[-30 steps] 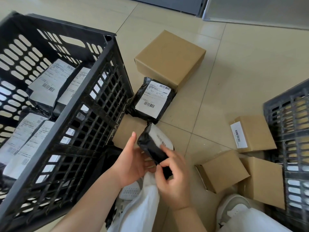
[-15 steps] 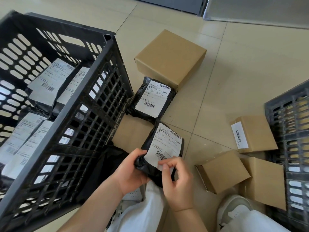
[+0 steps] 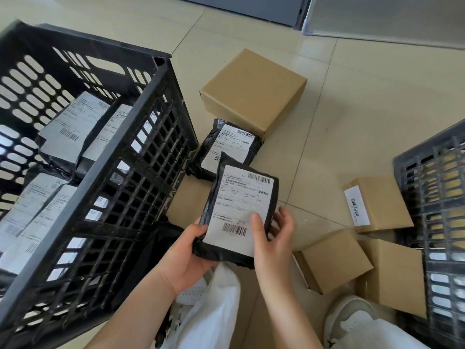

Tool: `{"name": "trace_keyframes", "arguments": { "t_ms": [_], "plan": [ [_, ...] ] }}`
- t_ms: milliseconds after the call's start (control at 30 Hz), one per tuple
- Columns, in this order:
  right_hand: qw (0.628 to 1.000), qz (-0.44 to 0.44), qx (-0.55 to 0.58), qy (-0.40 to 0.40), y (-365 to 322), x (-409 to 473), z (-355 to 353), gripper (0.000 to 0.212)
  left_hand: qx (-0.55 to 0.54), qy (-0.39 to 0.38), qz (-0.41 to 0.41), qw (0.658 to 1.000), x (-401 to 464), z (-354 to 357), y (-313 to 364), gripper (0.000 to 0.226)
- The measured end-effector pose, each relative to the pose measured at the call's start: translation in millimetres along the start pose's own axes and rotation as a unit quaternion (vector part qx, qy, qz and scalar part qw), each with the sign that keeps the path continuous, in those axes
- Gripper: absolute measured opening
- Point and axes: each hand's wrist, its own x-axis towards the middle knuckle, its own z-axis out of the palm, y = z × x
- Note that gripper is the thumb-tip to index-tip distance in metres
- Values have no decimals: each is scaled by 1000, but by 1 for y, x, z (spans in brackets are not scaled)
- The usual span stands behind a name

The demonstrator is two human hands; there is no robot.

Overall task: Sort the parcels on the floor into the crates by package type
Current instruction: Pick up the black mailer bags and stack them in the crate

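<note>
overhead, a person holds a black mailer in both hands above the tiled floor, its white label with barcodes facing up. left hand grips the mailer's lower left corner, thumb curled over the edge and fingers beneath; right hand holds the lower right side, thumb pressed on the label and fingers spread behind the edge.

to the left stands a black crate with slotted walls, holding several labelled black mailers lying flat inside. just beyond the held mailer a second black mailer lies on the floor, label up, touching a large box of brown cardboard behind it. a flat piece of cardboard lies on the floor beneath the two mailers, against the crate's wall.

at right a grey crate is partly in frame, with brown cardboard visible through its slots. beside it sit three small boxes: one with a white barcode label on its side, another tilted just below it, and a third against the grey crate. white trouser legs and a pale shoe show at the bottom edge.
</note>
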Motion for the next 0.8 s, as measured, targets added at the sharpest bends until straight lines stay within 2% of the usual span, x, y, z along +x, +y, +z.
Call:
{"name": "trace_keyframes", "arguments": {
  "t_ms": [67, 133, 233, 367, 467, 533, 667, 800],
  "plan": [
    [997, 45, 15, -53, 1, 1, -1, 60, -12, -3, 9, 1000, -1, 0, 5, 40],
    [991, 83, 17, -101, 0, 1, -4, 37, -2, -17, 21, 1000, -1, 1, 11, 37],
    [984, 121, 55, -123, -2, 3, -9, 27, 72, -48, 32, 996, -2, 4, 22, 46],
    [989, 93, 50, -106, -18, 8, -8, 34, 228, -5, 80, 970, -10, 12, 40, 40],
    [989, 63, 41, -130, -43, 11, -1, 32, 312, 40, 164, 935, -21, 25, 54, 68],
    [987, 43, 42, -151, -61, 12, 6, 31, 318, 66, 248, 913, -29, 37, 63, 71],
    [980, -5, 28, -196, -94, 11, 26, 30, 332, 113, 347, 870, -47, 49, 88, 55],
    [973, -24, 12, -231, -117, 12, 43, 26, 270, 120, 380, 877, -63, 44, 112, 50]
  ]
}}
